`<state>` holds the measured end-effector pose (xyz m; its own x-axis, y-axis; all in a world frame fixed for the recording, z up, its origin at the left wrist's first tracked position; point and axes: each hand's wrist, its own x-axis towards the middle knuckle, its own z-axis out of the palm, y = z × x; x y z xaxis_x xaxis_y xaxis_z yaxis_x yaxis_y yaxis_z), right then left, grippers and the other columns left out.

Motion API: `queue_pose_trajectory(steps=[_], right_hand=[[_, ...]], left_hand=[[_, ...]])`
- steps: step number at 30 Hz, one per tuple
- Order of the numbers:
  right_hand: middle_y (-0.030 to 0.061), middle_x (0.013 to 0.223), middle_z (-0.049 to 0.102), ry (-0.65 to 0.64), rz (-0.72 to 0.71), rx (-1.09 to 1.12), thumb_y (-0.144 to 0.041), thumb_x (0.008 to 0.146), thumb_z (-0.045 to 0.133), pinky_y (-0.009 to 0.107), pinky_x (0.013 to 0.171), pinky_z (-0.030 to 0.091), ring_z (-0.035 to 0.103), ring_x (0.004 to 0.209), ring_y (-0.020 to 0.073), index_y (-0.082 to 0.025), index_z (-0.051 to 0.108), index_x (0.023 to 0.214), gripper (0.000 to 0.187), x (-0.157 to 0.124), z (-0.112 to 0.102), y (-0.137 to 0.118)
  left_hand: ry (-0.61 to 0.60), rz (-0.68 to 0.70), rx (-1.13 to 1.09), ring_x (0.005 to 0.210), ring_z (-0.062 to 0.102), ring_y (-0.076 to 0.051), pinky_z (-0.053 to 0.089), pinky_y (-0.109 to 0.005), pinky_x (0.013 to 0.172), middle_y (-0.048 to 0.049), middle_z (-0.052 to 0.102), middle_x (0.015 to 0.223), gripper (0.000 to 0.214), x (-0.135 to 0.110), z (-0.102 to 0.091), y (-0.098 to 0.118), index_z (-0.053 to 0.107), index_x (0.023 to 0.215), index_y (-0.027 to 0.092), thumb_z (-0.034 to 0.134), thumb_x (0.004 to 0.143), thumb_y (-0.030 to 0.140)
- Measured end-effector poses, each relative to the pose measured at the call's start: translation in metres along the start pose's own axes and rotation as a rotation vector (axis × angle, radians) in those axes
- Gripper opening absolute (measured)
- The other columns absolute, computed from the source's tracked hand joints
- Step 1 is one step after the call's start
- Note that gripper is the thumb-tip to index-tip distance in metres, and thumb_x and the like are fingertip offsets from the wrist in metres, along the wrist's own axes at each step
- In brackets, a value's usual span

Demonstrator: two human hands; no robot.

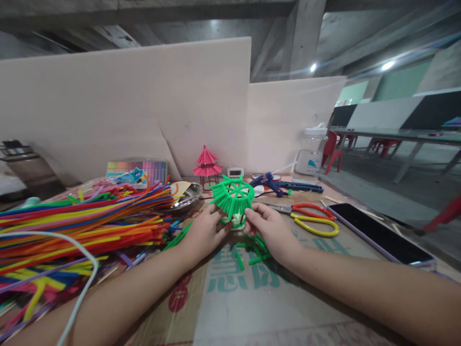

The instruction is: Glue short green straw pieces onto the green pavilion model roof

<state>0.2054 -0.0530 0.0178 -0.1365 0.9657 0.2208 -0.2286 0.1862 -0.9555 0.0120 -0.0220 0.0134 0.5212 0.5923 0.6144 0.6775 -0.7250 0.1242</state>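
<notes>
A green pipe-cleaner model [232, 195], round like a small spoked roof, is held just above the cardboard-covered table [252, 298]. My left hand [203, 230] grips its left underside with curled fingers. My right hand [268, 226] pinches its lower right edge. Short green pipe-cleaner pieces [252, 247] lie on the cardboard under and between my hands.
A big pile of coloured pipe cleaners [82, 216] fills the left. Behind the green model stand a pink pagoda model [207, 166] and a metal dish [187, 194]. A blue glue gun [268, 182], scissors [311, 216] and a phone [378, 233] lie to the right. White boards wall off the back.
</notes>
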Motion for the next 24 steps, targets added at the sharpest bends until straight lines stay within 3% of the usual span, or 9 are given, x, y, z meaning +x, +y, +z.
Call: queue_pose_trajectory(steps=[4, 10, 18, 24], right_hand=[[-0.0030, 0.058, 0.060, -0.006, -0.005, 0.021, -0.061, 0.080, 0.071, 0.025, 0.056, 0.040, 0.051, 0.053, 0.0116, -0.020, 0.056, 0.073, 0.044, -0.0019, 0.0012, -0.0011], [-0.0031, 0.056, 0.060, -0.052, 0.007, 0.007, -0.058, 0.075, 0.077, 0.026, 0.054, 0.041, 0.051, 0.051, 0.0119, -0.020, 0.063, 0.078, 0.041, -0.0005, 0.0007, -0.0004], [-0.0043, 0.053, 0.061, -0.126, 0.146, 0.279, -0.046, 0.076, 0.081, 0.021, 0.050, 0.038, 0.045, 0.043, 0.0070, -0.018, 0.062, 0.080, 0.034, -0.0042, 0.0037, 0.0011], [-0.0025, 0.053, 0.064, -0.120, 0.179, 0.281, -0.047, 0.072, 0.084, 0.020, 0.048, 0.040, 0.049, 0.043, 0.0081, -0.018, 0.063, 0.084, 0.038, -0.0058, 0.0071, -0.0017]], left_hand=[[0.007, -0.008, -0.006, 0.106, 0.065, -0.023, 0.056, -0.035, 0.094, -0.0075, 0.064, 0.106, 0.010, -0.0006, 0.0010, -0.0010, 0.066, 0.094, 0.020, 0.060, 0.092, 0.027], [0.010, -0.020, -0.018, 0.111, 0.064, -0.024, 0.055, -0.037, 0.097, -0.0085, 0.064, 0.112, 0.013, -0.0016, 0.0025, -0.0032, 0.066, 0.102, 0.021, 0.059, 0.093, 0.027], [-0.026, -0.040, -0.037, 0.114, 0.063, -0.024, 0.054, -0.038, 0.099, -0.0092, 0.063, 0.117, 0.018, -0.0001, 0.0009, -0.0014, 0.067, 0.107, 0.020, 0.059, 0.094, 0.029], [0.012, -0.070, -0.162, 0.117, 0.061, -0.023, 0.054, -0.036, 0.099, -0.0090, 0.064, 0.120, 0.015, 0.0004, 0.0042, -0.0021, 0.067, 0.104, 0.020, 0.060, 0.093, 0.027]])
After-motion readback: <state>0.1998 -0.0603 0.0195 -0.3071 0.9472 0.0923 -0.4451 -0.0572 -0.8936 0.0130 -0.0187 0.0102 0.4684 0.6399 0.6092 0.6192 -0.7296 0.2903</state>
